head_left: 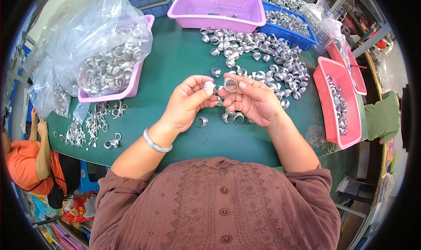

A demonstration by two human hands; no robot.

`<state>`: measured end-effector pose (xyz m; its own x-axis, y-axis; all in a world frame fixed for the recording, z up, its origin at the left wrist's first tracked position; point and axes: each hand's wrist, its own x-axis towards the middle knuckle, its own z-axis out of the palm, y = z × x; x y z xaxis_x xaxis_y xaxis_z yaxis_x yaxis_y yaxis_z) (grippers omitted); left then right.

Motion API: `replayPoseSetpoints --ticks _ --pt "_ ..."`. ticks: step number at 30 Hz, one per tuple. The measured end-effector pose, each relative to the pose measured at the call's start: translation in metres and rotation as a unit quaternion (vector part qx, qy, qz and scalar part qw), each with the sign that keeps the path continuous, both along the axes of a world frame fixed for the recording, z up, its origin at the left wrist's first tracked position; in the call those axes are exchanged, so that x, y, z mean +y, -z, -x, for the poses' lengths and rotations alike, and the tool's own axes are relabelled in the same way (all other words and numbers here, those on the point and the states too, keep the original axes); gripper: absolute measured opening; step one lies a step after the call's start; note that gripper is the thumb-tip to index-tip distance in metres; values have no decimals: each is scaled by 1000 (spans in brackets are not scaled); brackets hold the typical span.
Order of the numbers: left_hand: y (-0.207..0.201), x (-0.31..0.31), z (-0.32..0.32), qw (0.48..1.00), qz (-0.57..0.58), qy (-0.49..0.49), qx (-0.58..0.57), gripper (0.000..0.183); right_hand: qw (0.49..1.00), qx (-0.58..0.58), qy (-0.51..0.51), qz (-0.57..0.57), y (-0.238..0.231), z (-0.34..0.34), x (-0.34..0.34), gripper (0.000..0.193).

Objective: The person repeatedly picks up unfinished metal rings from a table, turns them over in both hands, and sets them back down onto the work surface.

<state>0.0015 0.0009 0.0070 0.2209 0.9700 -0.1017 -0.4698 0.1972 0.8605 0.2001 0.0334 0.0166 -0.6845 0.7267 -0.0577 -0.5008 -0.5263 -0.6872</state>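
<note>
Both hands meet over the middle of the green table (171, 70). My left hand (186, 102) pinches a small silver ring (209, 86) between thumb and fingertips; its full shape is partly covered. Right beside it, my right hand (256, 100) grips a wide silver ring (230, 85) with its round opening facing me. Below the fingertips lie a few loose rings (238, 118), and one more ring (201, 122) rests alone under the left hand. Beyond the hands spreads a large heap of silver rings (289, 70).
A purple basket (215, 9) and a blue tray (294, 39) stand at the back. At the left, a purple bin (137, 77) holds bagged rings near small metal pieces (76, 134). On the right sits a pink basket (326, 105) of rings. A person in orange (28, 166) sits far left.
</note>
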Motion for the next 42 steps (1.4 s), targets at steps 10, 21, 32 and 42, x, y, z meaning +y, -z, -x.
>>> replayPoseSetpoints --ticks 10,21,32,42 --pt "2 -4 -4 987 -106 -14 120 25 999 -29 12 -15 -2 0 -4 34" --pt "-3 -5 -7 882 -273 -98 371 31 921 -211 282 -169 -64 -66 128 28" --pt "-4 -4 2 898 -212 -92 375 21 820 -450 222 -276 -40 -56 113 33" --pt "0 5 14 974 80 102 -184 34 508 -498 58 -700 -9 13 12 29"
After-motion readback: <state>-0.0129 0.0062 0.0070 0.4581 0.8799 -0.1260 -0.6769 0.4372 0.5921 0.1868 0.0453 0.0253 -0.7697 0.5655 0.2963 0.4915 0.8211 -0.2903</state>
